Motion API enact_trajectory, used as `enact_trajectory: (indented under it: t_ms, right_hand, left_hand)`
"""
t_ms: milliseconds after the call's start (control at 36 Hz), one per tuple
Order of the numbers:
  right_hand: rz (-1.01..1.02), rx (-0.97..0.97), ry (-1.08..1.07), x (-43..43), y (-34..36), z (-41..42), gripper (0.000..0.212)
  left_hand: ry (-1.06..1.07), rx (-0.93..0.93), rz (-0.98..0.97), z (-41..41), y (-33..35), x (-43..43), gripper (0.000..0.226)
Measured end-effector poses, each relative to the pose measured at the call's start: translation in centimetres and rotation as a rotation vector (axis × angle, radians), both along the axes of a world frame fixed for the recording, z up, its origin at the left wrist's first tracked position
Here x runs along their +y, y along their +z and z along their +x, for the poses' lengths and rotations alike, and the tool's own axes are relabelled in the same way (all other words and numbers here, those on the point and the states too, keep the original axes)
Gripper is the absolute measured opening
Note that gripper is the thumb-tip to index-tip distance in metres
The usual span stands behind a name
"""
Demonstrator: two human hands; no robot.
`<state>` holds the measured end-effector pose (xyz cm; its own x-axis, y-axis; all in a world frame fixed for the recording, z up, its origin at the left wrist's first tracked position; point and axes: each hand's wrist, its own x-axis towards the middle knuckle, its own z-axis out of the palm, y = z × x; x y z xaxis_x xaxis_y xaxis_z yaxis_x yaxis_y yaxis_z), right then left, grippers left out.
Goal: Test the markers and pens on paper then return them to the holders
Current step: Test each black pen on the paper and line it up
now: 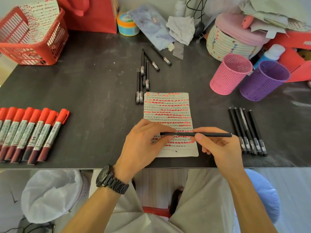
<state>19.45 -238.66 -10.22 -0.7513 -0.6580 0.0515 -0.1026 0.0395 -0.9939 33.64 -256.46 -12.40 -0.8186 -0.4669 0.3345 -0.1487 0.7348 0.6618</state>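
A black pen (213, 135) lies level above the paper (168, 108), which is covered with red marks and black scribbles. My right hand (220, 145) grips the pen's barrel. My left hand (143, 145) pinches the cap end of the same pen. Several black pens (247, 132) lie in a row to the right of the paper, and several more black pens (144, 74) lie scattered behind it. A row of red markers (32, 132) lies at the left. The pink holder (230, 74) and purple holder (264, 81) lean at the back right.
A red basket (30, 39) with used paper stands at the back left, next to a red bag (94, 14). A woven basket (235, 41) with a pink lid, a blue bottle (271, 54) and loose papers crowd the back right. The table's front edge (67, 167) runs below my hands.
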Motion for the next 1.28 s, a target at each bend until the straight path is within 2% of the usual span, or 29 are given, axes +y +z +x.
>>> enact_trajectory:
  t_ms: [194,333,833,944,1056,1278]
  right_hand:
    - [0.003,-0.017,0.024,-0.2,0.6,0.4,0.022]
    - [0.021,-0.019,0.046,-0.4,0.8,0.6,0.018]
    - [0.142,0.115,0.06,-1.0,0.7,0.6,0.018]
    - [0.168,0.153,0.057,-1.0,0.2,0.6,0.015]
    - [0.098,0.076,-0.03,-0.9,0.4,0.5,0.009]
    - [0.009,-0.171,-0.256,1.8,2.0,-2.2,0.014]
  left_hand:
    - [0.004,0.023,0.026,0.0,-0.2,0.1,0.023]
    - [-0.011,0.036,0.014,-0.1,0.0,0.3,0.028]
    - [0.016,-0.035,0.134,-0.3,0.5,0.5,0.027]
    - [0.003,-0.051,0.006,-0.3,0.7,0.6,0.035]
    - [0.013,-0.116,-0.151,-0.5,0.5,0.7,0.056]
    - [0.113,-0.311,-0.155,-0.5,-0.1,0.3,0.054]
